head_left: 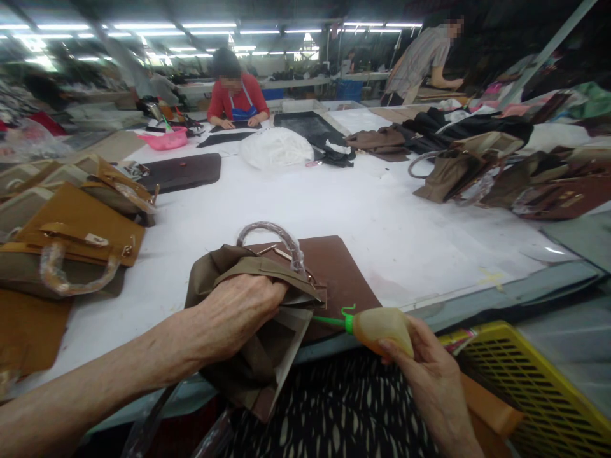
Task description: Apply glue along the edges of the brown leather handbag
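Your left hand (233, 312) clamps down on an olive-brown handbag (248, 318), fingers curled over its folded flap, pinning the bag at the near table edge so it half hangs toward your lap. Your right hand (424, 362) wraps a soft amber squeeze bottle (382, 326), thumb on top; its green nozzle (329, 320) points left at the edge of the bag's grey inner panel, tip touching or just short of it, hard to tell which. No bead of glue shows along that edge, so the gluing looks to be at its start or barely begun, with the flap edge not yet pressed shut. The bag's plastic-wrapped handle (272, 232) arches up behind your knuckles, over a dark brown leather mat (338, 273). To the left, tan handbags (71, 235) are stacked; to the right, more brown bags (501, 175) lie heaped. A yellow plastic crate (534, 381) sits by your right wrist. The white worktable (382, 216) runs long into a strip-lit workshop; a person in red (236, 95) sits at the far end, another stands bent over at the back right.
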### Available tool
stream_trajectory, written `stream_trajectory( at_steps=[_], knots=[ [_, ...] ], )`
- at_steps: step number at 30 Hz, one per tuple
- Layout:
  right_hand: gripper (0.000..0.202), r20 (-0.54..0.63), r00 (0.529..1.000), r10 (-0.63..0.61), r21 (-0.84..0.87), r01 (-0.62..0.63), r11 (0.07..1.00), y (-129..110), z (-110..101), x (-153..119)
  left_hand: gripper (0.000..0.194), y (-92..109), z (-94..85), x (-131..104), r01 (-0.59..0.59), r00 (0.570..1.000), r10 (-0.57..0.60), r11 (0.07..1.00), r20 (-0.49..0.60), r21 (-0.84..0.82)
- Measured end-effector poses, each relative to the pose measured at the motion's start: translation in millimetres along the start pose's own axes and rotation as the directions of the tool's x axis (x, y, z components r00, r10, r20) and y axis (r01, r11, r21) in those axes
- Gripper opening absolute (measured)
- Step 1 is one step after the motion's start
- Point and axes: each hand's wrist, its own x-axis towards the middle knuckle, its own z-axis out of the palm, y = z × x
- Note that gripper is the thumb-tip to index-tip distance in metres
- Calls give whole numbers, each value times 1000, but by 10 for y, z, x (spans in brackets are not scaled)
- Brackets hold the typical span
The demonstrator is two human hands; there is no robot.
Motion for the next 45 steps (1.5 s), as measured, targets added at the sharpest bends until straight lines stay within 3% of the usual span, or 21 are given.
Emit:
stream_trajectory(
  at_steps=[8, 16, 23, 27, 31, 37, 45],
  knots=[
    [49, 46, 999, 18, 28, -20, 999, 24, 106, 73, 17, -16, 23, -29, -40, 999, 40, 999, -20, 15],
    [46, 46, 995, 93, 59, -96, 994, -42, 111, -36, 17, 1, -9, 2, -45, 998, 46, 999, -32, 26],
    [47, 33, 996, 83, 33, -84, 996, -33, 141, -68, 15, 12, -16, -8, -68, 995, 70, 997, -71, 39],
    [40, 106, 990, 88, 11, -89, 996, -62, 104, -179, 12, 36, -49, -7, -38, 999, 38, 998, 13, 43],
    [35, 201, 974, 107, -1, -109, 994, -45, 54, -281, 14, 40, -54, -7, -54, 999, 53, 998, 6, 40],
    [37, 226, 965, 134, 38, -146, 988, -34, 64, -368, 18, 15, -17, 9, -53, 999, 53, 998, 9, 18],
    [42, 131, 951, 281, 175, -301, 937, -231, 213, -601, 21, 39, -46, -23, -49, 996, 52, 998, -71, 43]
  ],
)
